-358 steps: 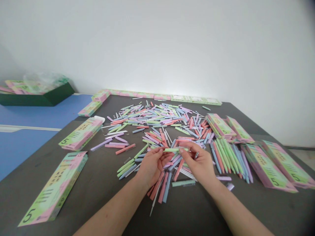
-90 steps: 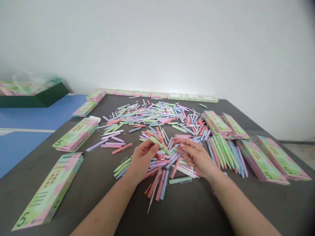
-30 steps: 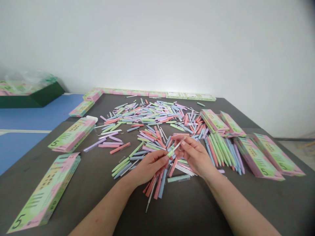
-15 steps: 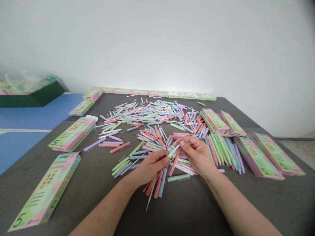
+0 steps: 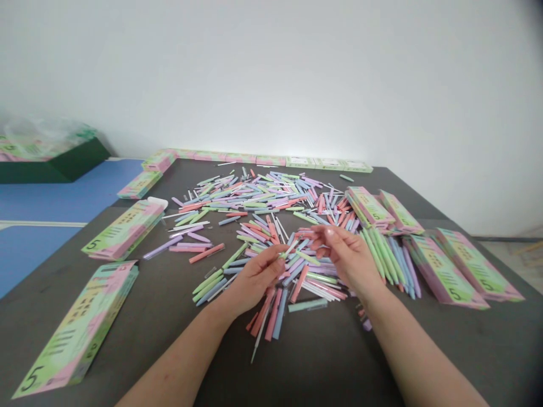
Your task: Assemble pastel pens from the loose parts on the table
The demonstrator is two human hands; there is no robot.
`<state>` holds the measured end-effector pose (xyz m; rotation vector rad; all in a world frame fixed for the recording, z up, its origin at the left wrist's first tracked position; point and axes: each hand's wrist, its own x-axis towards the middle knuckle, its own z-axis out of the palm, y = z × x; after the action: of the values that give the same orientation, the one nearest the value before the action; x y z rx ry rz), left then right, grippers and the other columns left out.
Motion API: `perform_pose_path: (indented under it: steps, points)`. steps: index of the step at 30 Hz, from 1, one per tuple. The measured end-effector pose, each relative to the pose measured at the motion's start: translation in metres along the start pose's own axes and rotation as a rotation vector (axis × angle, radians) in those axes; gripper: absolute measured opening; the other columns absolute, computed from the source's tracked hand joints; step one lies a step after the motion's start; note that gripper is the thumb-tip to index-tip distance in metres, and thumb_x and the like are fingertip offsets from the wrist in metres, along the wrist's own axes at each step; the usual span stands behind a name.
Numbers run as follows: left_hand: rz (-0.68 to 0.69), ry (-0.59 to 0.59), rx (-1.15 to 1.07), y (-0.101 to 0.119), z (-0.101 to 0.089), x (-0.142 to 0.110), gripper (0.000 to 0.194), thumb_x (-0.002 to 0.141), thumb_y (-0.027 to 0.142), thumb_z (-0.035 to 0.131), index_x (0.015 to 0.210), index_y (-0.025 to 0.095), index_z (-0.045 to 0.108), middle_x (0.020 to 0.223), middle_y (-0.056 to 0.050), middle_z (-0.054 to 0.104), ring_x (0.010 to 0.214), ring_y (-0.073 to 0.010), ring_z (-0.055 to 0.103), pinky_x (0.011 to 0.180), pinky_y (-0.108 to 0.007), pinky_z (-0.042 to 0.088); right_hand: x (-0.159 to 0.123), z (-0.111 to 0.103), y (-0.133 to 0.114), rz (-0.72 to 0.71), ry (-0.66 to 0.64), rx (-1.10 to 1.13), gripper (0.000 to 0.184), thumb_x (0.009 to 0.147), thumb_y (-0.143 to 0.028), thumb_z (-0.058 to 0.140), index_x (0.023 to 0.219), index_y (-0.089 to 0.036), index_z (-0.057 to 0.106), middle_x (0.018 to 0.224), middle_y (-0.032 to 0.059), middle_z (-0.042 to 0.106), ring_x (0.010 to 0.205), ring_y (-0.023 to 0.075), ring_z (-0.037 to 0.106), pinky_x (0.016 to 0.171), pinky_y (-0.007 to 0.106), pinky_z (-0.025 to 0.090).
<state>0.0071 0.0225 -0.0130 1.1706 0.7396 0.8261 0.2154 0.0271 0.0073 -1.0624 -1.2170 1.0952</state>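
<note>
Over on the far left there's one green tray (image 5: pixel 42 172), boxes and clear plastic in it, on a blue table (image 5: pixel 76 195), and right beside that comes the dark table (image 5: pixel 331 362). Down its left edge, four pink-and-green boxes (image 5: pixel 125 229) on show, one with its white flap (image 5: pixel 159 202) out; along the far edge, roughly seven flat boxes (image 5: pixel 270 161) in a row. Inward from the left edge, one red pen (image 5: pixel 206 253) lies by a few purple ones, then two green pens (image 5: pixel 207 287) side by side. Now the left hand (image 5: pixel 257 277), over the near side of the pile, thumb and finger closed in a pinch on one slim white-and-green pen part (image 5: pixel 289 249), white end up! Below it, one white rod (image 5: pixel 259 333) pokes toward the near edge. The middle is all pile (image 5: pixel 254 198), pens by the score, too many to count. One teal pen (image 5: pixel 308 305) lies just in front. Here's the right hand (image 5: pixel 348 257), fingers half curled above the pile; whether it grips anything, I can't tell. Beside it, a packed row of pens (image 5: pixel 384 257), green, blue, purple, and along the right edge four box tops (image 5: pixel 445 271), two behind two.
</note>
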Motion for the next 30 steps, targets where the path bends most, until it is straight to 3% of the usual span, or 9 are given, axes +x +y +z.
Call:
perform_pose_path:
  steps: [3, 7, 10, 14, 18, 25, 30]
  points:
    - [-0.006, 0.024, -0.022, 0.000, -0.003, 0.001, 0.045, 0.082, 0.049, 0.062, 0.117, 0.021, 0.057, 0.060, 0.007, 0.035, 0.049, -0.0054, 0.032, 0.044, -0.018, 0.026, 0.007, -0.014, 0.004, -0.097, 0.095, -0.408, 0.022, 0.085, -0.039, 0.059, 0.090, -0.021, 0.072, 0.082, 0.0037, 0.070, 0.066, 0.0158, 0.059, 0.059, 0.028, 0.045]
    - [-0.023, 0.043, -0.039, 0.000, -0.004, 0.002, 0.045, 0.081, 0.049, 0.063, 0.115, 0.020, 0.058, 0.059, 0.007, 0.036, 0.048, -0.0050, 0.032, 0.045, -0.018, 0.026, 0.010, -0.017, 0.019, -0.129, -0.102, -0.939, 0.015, 0.082, -0.028, 0.061, 0.081, -0.019, 0.072, 0.081, 0.0051, 0.070, 0.071, 0.0192, 0.060, 0.068, 0.032, 0.043]
    - [-0.027, 0.057, -0.042, 0.001, -0.004, 0.001, 0.044, 0.080, 0.048, 0.064, 0.114, 0.020, 0.058, 0.059, 0.007, 0.037, 0.048, -0.0049, 0.032, 0.044, -0.019, 0.024, 0.009, -0.009, 0.028, -0.105, -0.232, -1.108, 0.015, 0.084, -0.029, 0.060, 0.081, -0.018, 0.070, 0.084, 0.0080, 0.069, 0.079, 0.0221, 0.061, 0.072, 0.033, 0.043]
    - [-0.029, 0.064, -0.023, 0.001, -0.004, 0.001, 0.044, 0.082, 0.047, 0.062, 0.116, 0.020, 0.058, 0.059, 0.007, 0.038, 0.048, -0.0051, 0.032, 0.045, -0.019, 0.025, 0.006, -0.001, 0.032, -0.104, -0.238, -1.152, 0.016, 0.085, -0.029, 0.059, 0.081, -0.017, 0.068, 0.085, 0.0093, 0.067, 0.082, 0.0225, 0.061, 0.075, 0.033, 0.042]
    - [-0.012, 0.052, 0.030, -0.001, -0.005, 0.001, 0.043, 0.082, 0.046, 0.062, 0.115, 0.019, 0.060, 0.062, 0.007, 0.040, 0.049, -0.0049, 0.033, 0.045, -0.019, 0.024, 0.007, -0.003, 0.028, -0.121, -0.181, -0.959, 0.018, 0.084, -0.031, 0.060, 0.075, -0.018, 0.068, 0.080, 0.0064, 0.065, 0.073, 0.0191, 0.057, 0.070, 0.032, 0.042]
    - [-0.042, 0.043, 0.045, 0.006, -0.007, 0.000, 0.047, 0.078, 0.050, 0.065, 0.112, 0.018, 0.062, 0.059, 0.007, 0.037, 0.048, -0.0052, 0.031, 0.044, -0.019, 0.022, 0.003, 0.001, 0.006, 0.063, -0.098, -0.002, 0.023, 0.075, -0.041, 0.071, 0.083, -0.020, 0.072, 0.060, -0.0028, 0.059, 0.044, 0.0069, 0.039, 0.043, 0.022, 0.032]
    - [-0.068, 0.031, 0.061, 0.004, -0.008, -0.002, 0.043, 0.080, 0.047, 0.065, 0.113, 0.020, 0.062, 0.063, 0.006, 0.040, 0.051, -0.0053, 0.032, 0.046, -0.019, 0.024, -0.003, 0.010, -0.007, 0.090, -0.028, 0.295, 0.018, 0.071, -0.035, 0.076, 0.078, -0.019, 0.070, 0.049, -0.0048, 0.053, 0.041, 0.0068, 0.043, 0.040, 0.019, 0.036]
